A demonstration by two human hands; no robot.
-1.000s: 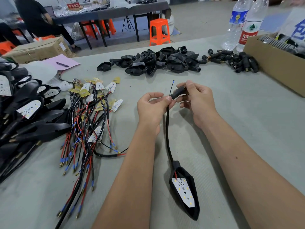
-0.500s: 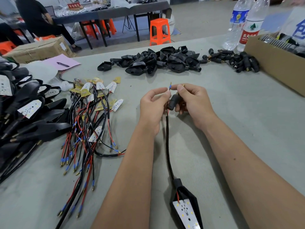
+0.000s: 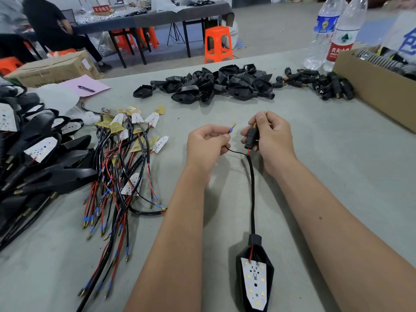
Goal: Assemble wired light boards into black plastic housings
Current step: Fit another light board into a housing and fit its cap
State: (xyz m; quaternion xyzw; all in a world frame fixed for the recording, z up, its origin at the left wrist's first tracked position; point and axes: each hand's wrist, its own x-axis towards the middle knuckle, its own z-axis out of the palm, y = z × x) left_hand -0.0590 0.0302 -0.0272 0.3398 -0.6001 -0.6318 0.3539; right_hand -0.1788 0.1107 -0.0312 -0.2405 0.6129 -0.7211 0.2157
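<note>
Writing: far right, a clear plastic water bottle [image 3: 340, 32] with a red label carries white Chinese characters and a green emblem; beside it a second clear bottle [image 3: 322, 30] has a blue label, text too small to read. A red sign [image 3: 101, 8] with white characters sits on the far dark table. A large blue character shows on white packaging [image 3: 408, 39] over the brown cardboard box [image 3: 378, 86].

Task piece: a black pointed plastic housing [image 3: 254, 278] holding a white LED board [image 3: 255, 287] lies on the grey desk [image 3: 337, 167] near the front edge, between the forearms, long axis running front to back, neck pointing away from the person. Its black sheathed cable [image 3: 252, 188] runs up to the hands.

Left hand [image 3: 206, 145]: fingers pinch a thin black wire with a blue-sleeved brass tip [image 3: 233, 127]. Right hand [image 3: 271, 138]: fingers grasp a small black cylindrical connector [image 3: 251, 138], a red wire entering its underside.

Room: bare desk right of the right forearm; a loose bundle of wired boards [image 3: 121, 172] left; a heap of empty black housings [image 3: 211, 86] behind.
</note>
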